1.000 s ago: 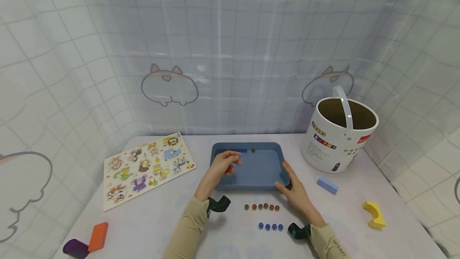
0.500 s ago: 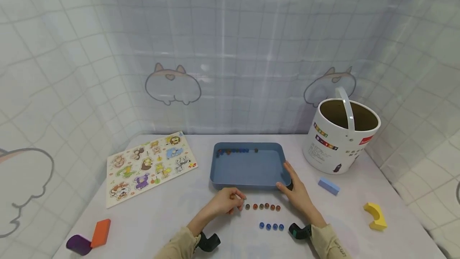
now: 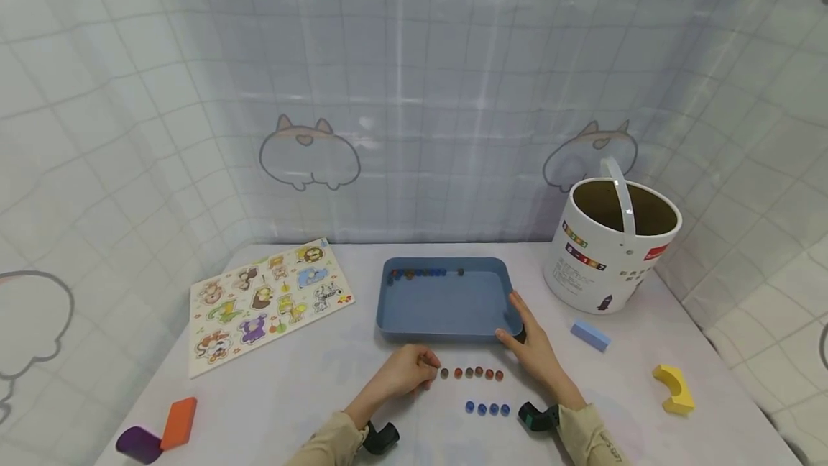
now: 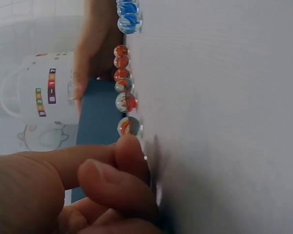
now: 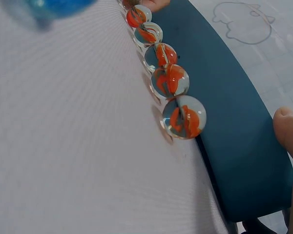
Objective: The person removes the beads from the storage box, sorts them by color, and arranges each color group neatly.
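Observation:
My left hand [image 3: 404, 371] is low on the table at the left end of a row of orange-streaked glass marbles [image 3: 469, 373]. Its thumb and index finger are pinched together over a marble mostly hidden by them; only small glints show below the fingertips in the left wrist view. Closest to these fingers is the row's end marble [image 4: 129, 126]. Spread against the right side and near corner of a blue tray [image 3: 446, 315], my right hand [image 3: 537, 351] touches it with fairly straight fingers. More marbles [image 3: 420, 272] lie along the tray's far side.
Blue marbles [image 3: 488, 409] form a shorter row nearer me. A white bucket [image 3: 591, 272] and blue block [image 3: 590, 335] stand right, with a yellow arch block [image 3: 675, 388]. Left are an animal puzzle board [image 3: 265, 308], an orange block [image 3: 178, 423] and a purple cylinder [image 3: 139, 444].
My left hand has come from above the tray toward me, down to the left end of the orange-streaked row. My right hand has stayed at the tray's corner.

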The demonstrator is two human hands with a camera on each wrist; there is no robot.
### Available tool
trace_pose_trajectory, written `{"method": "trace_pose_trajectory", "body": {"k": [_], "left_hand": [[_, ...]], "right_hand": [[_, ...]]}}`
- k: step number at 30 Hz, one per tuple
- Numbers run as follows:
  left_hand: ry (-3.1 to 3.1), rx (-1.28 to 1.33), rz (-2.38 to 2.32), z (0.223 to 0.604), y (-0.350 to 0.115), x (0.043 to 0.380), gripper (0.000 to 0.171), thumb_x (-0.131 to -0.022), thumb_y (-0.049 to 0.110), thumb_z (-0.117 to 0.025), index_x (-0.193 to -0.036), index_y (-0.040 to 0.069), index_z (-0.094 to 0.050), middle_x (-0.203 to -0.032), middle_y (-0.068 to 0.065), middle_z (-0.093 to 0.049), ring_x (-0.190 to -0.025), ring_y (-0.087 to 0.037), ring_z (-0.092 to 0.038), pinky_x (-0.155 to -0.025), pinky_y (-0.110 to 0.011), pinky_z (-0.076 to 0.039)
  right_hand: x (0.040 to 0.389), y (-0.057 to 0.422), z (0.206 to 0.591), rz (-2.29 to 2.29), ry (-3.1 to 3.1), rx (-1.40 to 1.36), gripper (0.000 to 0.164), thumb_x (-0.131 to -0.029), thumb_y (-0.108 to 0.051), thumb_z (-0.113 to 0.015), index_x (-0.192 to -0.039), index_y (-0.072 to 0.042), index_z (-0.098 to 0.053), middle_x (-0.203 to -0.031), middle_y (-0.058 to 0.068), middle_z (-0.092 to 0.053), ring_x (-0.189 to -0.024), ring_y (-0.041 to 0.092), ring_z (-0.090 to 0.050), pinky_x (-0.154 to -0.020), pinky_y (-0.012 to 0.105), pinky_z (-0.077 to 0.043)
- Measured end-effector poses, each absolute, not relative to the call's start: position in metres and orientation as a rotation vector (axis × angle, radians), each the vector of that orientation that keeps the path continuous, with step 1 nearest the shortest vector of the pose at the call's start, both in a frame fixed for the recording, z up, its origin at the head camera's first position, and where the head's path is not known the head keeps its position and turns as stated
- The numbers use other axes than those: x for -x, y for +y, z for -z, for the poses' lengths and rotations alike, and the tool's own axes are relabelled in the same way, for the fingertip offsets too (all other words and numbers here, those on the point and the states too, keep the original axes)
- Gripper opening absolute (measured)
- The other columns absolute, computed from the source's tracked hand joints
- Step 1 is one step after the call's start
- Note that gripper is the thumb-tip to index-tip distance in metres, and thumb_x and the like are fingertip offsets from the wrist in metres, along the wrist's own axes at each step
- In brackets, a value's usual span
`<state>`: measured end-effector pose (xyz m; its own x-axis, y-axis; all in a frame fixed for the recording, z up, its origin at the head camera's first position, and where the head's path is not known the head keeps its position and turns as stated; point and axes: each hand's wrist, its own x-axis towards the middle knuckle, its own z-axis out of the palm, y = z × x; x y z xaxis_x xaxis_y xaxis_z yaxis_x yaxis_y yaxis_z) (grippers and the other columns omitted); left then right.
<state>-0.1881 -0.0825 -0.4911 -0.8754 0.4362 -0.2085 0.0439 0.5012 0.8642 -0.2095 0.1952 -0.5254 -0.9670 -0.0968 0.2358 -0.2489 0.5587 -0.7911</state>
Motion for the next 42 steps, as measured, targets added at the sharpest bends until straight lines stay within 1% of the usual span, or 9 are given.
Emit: {"method": "trace_pose_trajectory", "body": {"k": [6,11,15,20,23,29,36,39,42], "left_hand": [[2.322,-0.410,-1.355,0.479,-0.087,0.187,0.018,-0.093,0.004,-0.059,-0.109,0.002,-0.065,-0.060,-0.005,-0.062,-0.039,-0.008,-0.041,-0.040,-0.020,-0.033],[2.303,-0.490,-1.457,0.458,-0.085,0.197,0.018,-0.097,0.002,-0.054,-0.110,-0.002,-0.065,-0.066,-0.012,-0.060,-0.043,-0.008,-0.040,-0.041,-0.018,-0.032],[2.246,-0.464,-1.530,0.446,-0.078,0.220,0.022,-0.099,0.002,-0.049,-0.113,-0.004,-0.064,-0.071,-0.018,-0.060,-0.042,-0.007,-0.037,-0.041,-0.020,-0.029],[2.199,-0.350,-1.562,0.442,-0.059,0.262,0.032,-0.100,0.001,-0.040,-0.126,-0.003,-0.059,-0.092,-0.024,-0.065,-0.046,-0.009,-0.042,-0.048,-0.026,-0.034],[2.215,-0.297,-1.582,0.444,-0.046,0.286,0.035,-0.101,0.006,-0.040,-0.131,-0.001,-0.056,-0.102,-0.022,-0.065,-0.052,-0.012,-0.047,-0.052,-0.028,-0.037],[2.198,-0.192,-1.606,0.448,-0.023,0.325,0.035,-0.103,0.019,-0.045,-0.131,0.004,-0.059,-0.097,-0.007,-0.065,-0.059,-0.014,-0.051,-0.054,-0.026,-0.037],[2.032,0.059,-1.744,0.450,-0.008,0.345,0.034,-0.103,0.022,-0.046,-0.132,0.009,-0.059,-0.116,-0.017,-0.065,-0.055,-0.007,-0.045,-0.052,-0.022,-0.033],[2.035,0.131,-1.741,0.457,-0.004,0.348,0.035,-0.103,0.022,-0.047,-0.133,0.009,-0.059,-0.113,-0.016,-0.068,-0.052,-0.006,-0.044,-0.051,-0.021,-0.033],[2.061,0.195,-1.727,0.463,0.000,0.351,0.035,-0.102,0.023,-0.049,-0.133,0.009,-0.059,-0.097,-0.011,-0.071,-0.050,-0.005,-0.045,-0.050,-0.020,-0.034]], "right_hand": [[0.209,0.194,0.526,-1.367,-2.644,-0.297,0.079,-0.092,-0.029,-0.066,-0.154,-0.008,-0.024,-0.162,0.014,-0.017,-0.146,0.044,-0.019,-0.113,0.064,-0.019],[0.209,0.195,0.523,-1.370,-2.633,-0.298,0.079,-0.091,-0.029,-0.066,-0.154,-0.007,-0.024,-0.162,0.015,-0.017,-0.146,0.044,-0.019,-0.113,0.064,-0.018],[0.210,0.197,0.522,-1.373,-2.649,-0.276,0.079,-0.092,-0.031,-0.066,-0.154,-0.009,-0.023,-0.162,0.014,-0.016,-0.147,0.043,-0.018,-0.114,0.064,-0.018],[0.210,0.197,0.523,-1.383,-2.651,-0.268,0.079,-0.092,-0.031,-0.066,-0.155,-0.009,-0.023,-0.162,0.014,-0.016,-0.147,0.043,-0.018,-0.114,0.064,-0.017],[0.211,0.196,0.525,-1.377,-2.652,-0.280,0.079,-0.092,-0.030,-0.066,-0.154,-0.008,-0.024,-0.162,0.014,-0.017,-0.147,0.043,-0.018,-0.113,0.064,-0.018],[0.212,0.197,0.524,-1.366,-2.648,-0.277,0.078,-0.091,-0.029,-0.066,-0.154,-0.009,-0.024,-0.162,0.014,-0.017,-0.147,0.043,-0.019,-0.113,0.065,-0.019],[0.213,0.197,0.522,-1.368,-2.624,-0.300,0.077,-0.091,-0.028,-0.067,-0.154,-0.009,-0.026,-0.162,0.015,-0.019,-0.146,0.044,-0.020,-0.112,0.065,-0.019],[0.212,0.197,0.523,-1.381,-2.619,-0.301,0.077,-0.091,-0.026,-0.067,-0.153,-0.008,-0.026,-0.161,0.016,-0.019,-0.146,0.044,-0.021,-0.113,0.065,-0.019],[0.212,0.195,0.524,-1.389,-2.619,-0.304,0.077,-0.091,-0.026,-0.067,-0.153,-0.007,-0.026,-0.161,0.016,-0.019,-0.146,0.044,-0.020,-0.112,0.065,-0.019]]}}
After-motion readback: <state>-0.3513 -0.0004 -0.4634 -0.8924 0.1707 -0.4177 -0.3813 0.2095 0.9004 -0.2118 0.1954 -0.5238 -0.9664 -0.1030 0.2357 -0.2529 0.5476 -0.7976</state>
